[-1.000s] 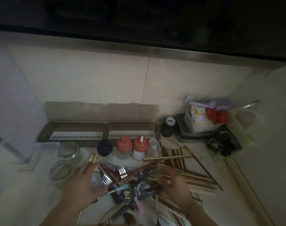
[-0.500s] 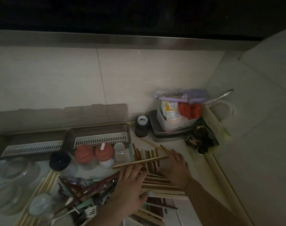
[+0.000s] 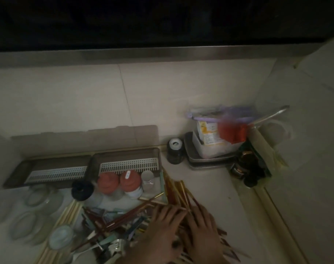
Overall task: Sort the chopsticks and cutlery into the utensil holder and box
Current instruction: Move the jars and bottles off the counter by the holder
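Low on the counter, at the near edge — grip: left hand (image 3: 162, 227) and right hand (image 3: 202, 229) laid side by side, fingers spread flat and pressed down on a loose bundle of chopsticks (image 3: 179, 193); nothing pinched or curled round, as far as the dim frame showed.
Under and ahead of the fingers — chopsticks: fanned out towards the back wall, reddish-brown and pale ones mixed, several crossed over each other.
Just left of the left hand — cutlery heap (image 3: 112, 225): forks, spoons and more sticks tangled together, blurred.
Handling, judged: thin, stiff and light sticks, likely smooth and prone to roll or slide apart; metal pieces heavier and noisier, not fragile.
Where to take hold, judged: round the middle of a squared-up bundle, tips aligned first, rather than at one end.
Behind the heap, against the wall — utensil holder (image 3: 128, 159): long dark tray with a white slotted insert, a second similar tray (image 3: 48, 172) to its left; which served as the box could not be told.
Between heap and trays: two red-capped jars (image 3: 118, 181), a dark lid, a small clear bottle.
Far left: glass bowls (image 3: 38, 199), breakable, worth avoiding.
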A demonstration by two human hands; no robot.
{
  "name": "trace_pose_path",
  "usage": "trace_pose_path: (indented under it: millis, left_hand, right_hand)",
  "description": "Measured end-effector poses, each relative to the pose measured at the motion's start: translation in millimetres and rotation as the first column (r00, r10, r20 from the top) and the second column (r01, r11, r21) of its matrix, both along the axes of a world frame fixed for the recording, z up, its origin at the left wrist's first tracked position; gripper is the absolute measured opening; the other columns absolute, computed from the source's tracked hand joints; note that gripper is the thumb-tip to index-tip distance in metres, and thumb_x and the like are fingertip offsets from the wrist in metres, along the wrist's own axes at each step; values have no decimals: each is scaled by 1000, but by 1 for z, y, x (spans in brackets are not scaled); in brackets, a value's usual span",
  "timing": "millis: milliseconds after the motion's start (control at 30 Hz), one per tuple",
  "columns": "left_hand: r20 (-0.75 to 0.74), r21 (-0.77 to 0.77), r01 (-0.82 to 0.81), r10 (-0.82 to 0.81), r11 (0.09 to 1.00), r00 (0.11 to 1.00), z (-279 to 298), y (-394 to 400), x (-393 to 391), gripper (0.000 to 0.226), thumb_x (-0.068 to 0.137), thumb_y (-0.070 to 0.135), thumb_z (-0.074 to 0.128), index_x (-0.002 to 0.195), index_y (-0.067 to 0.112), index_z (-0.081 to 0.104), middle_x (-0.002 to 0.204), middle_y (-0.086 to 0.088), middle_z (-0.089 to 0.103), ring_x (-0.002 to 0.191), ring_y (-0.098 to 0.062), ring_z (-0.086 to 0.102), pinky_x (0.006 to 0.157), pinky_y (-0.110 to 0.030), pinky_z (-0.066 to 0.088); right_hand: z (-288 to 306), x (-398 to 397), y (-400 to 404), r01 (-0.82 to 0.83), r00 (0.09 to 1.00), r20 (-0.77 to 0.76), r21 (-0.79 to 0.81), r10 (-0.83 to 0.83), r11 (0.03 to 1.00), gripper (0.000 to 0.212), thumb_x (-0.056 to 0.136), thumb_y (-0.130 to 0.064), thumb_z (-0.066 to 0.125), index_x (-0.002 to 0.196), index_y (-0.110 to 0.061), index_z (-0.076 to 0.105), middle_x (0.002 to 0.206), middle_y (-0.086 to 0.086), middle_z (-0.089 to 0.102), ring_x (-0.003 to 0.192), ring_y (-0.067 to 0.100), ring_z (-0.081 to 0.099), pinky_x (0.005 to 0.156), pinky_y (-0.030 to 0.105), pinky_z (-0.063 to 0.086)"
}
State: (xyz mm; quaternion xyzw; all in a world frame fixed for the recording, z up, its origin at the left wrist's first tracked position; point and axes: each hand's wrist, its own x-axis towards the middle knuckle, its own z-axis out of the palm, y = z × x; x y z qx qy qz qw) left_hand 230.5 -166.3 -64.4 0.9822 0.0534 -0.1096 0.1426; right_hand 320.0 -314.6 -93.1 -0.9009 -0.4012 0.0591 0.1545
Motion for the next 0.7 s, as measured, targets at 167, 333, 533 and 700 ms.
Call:
trace_pose_path:
  millis: [167, 333, 533, 700]
  left_hand:
    - [48, 66, -14, 11, 998, 999, -12, 0, -16, 65, 72, 67, 43, 130, 38, 53, 131, 14, 59, 111, -11, 62, 103, -42, 34]
    - [260, -40, -58, 67, 998, 963, 31, 37, -52, 60, 80, 53, 55, 136, 35, 47, 139, 13, 48, 128, -14, 45, 109, -39, 27]
    - [821, -271, -237, 352, 933, 450, 89, 122, -134, 20, 88, 12, 61, 104, 22, 68, 107, 7, 63, 91, -12, 62, 77, -27, 52]
    - [732, -315, -695, 631, 647, 255, 92, 206, -212, 24, 84, 32, 54, 107, 28, 62, 104, 6, 64, 90, -19, 62, 81, -32, 51]
  right_hand:
    - [-12, 5, -7, -76, 995, 71, 9, 75, 997, 54, 85, -58, 38, 125, -27, 58, 137, 10, 53, 111, 36, 60, 87, 47, 43]
    - [13, 13, 23, -36, 999, 29, 82, 34, 996, 68, 87, -65, 26, 125, -22, 63, 141, 7, 50, 115, 38, 56, 93, 51, 43]
    - [92, -42, 127, -259, 966, 75, 368, 249, 893, 44, 92, -45, 40, 111, -17, 69, 120, 2, 62, 109, 29, 59, 98, 37, 39]
    - [130, -128, 223, -489, 847, 14, 417, 532, 766, 28, 86, -36, 55, 112, -30, 62, 114, -11, 60, 106, 12, 54, 90, 30, 45]
